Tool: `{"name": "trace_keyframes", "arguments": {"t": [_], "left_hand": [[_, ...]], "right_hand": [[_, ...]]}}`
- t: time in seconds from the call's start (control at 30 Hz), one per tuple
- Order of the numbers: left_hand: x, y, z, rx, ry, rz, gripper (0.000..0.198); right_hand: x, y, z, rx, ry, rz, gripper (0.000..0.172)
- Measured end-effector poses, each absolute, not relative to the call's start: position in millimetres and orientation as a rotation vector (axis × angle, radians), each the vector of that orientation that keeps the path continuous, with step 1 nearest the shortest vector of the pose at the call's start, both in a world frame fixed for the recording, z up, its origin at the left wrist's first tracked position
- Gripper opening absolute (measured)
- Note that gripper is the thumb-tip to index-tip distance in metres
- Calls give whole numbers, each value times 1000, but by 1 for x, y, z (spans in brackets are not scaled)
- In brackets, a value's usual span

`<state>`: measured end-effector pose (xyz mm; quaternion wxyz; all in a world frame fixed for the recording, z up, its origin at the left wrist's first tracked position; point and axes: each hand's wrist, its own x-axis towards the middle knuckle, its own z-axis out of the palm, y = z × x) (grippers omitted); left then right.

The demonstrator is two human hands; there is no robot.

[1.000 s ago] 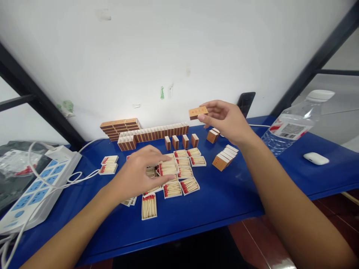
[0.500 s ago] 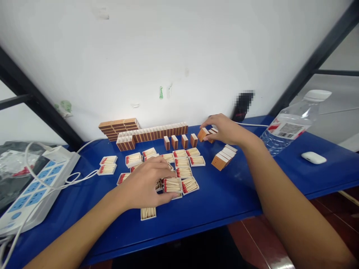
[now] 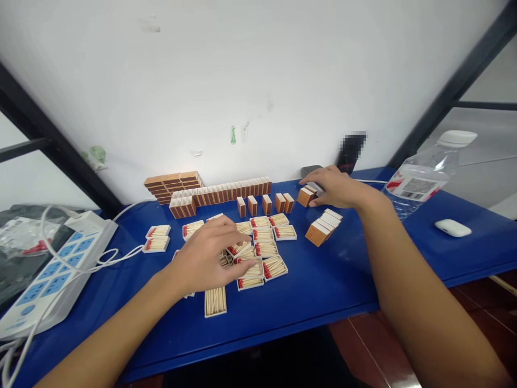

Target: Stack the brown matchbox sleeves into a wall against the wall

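My left hand (image 3: 214, 253) hovers over several matchbox trays (image 3: 264, 249) filled with red-tipped matches. Its thumb and fingers are apart, and it covers part of the trays. On the right, my right hand (image 3: 333, 186) reaches around a small group of matchbox sleeves (image 3: 306, 197); thumb and fingers are spread either side of them, with no clear grip. Several single sleeves (image 3: 267, 205) stand upright in a row to the left of that hand. Below it lies another leaning stack of sleeves (image 3: 323, 227).
A long row of sleeves (image 3: 226, 193) and a layered matchbox stack (image 3: 173, 186) stand by the wall. A power strip (image 3: 60, 275) with white cables is at left. A water bottle (image 3: 424, 175) and a white case (image 3: 453, 228) are at right, beside a dark gadget (image 3: 313, 171).
My right hand has set one sleeve upright at the right end of the row, let go, and moved right to the small group. My left hand has lifted off a match tray, fingers opening wider.
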<state>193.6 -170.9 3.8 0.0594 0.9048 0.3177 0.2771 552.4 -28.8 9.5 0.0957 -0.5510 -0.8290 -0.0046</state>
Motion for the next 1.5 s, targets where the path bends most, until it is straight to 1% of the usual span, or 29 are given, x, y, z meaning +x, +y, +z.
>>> {"name": "trace_keyframes", "arguments": {"t": [0.07,0.13,0.27,0.33,0.43,0.5,0.63,0.7,0.73,0.83,0.9,0.97,1.13,1.2,1.27,1.37,1.4,1.5], "left_hand": [[192,-169,5,2769,962,896,28],[191,-168,5,2790,952,938,25],[188,-164,3,2823,948,987,23],[186,-162,1,2832,981,1031,22],[184,-158,-1,2826,1062,1143,26],[183,-157,-1,2797,1120,1225,32],[185,-159,0,2732,1212,1332,51],[187,-161,1,2712,1225,1387,56],[188,-162,1,2701,1227,1416,54],[190,-164,1,2682,1246,1488,36],[190,-163,1,2681,1273,1522,29],[189,-161,1,2671,1314,1556,30],[187,-159,0,2686,1311,1579,31],[186,-158,-2,2693,1285,1567,31],[186,-158,-3,2687,1279,1551,33],[185,-156,-5,2684,1291,1519,40],[185,-156,-6,2688,1291,1512,42],[184,-154,-6,2718,1263,1498,46]], "right_hand": [[555,-24,6,-1710,-2458,-18,58],[553,-21,3,-1720,-2467,-30,52],[549,-24,8,-1591,-2445,-1,38],[547,-32,17,-1492,-2381,86,37],[539,-50,35,-1381,-2166,269,47],[524,-63,43,-1269,-2046,432,52],[474,-88,39,-928,-1967,851,53],[448,-98,29,-781,-1962,1060,50],[437,-101,23,-720,-1961,1152,49],[417,-109,8,-625,-1926,1334,46],[413,-110,4,-618,-1866,1373,48],[412,-110,2,-626,-1796,1367,50],[411,-110,-1,-593,-1830,1361,37],[411,-110,-2,-586,-1858,1381,36],[412,-110,-1,-607,-1837,1372,41],[415,-108,2,-640,-1811,1336,58],[416,-108,3,-637,-1829,1331,60],[418,-107,5,-615,-1903,1330,54]]}}
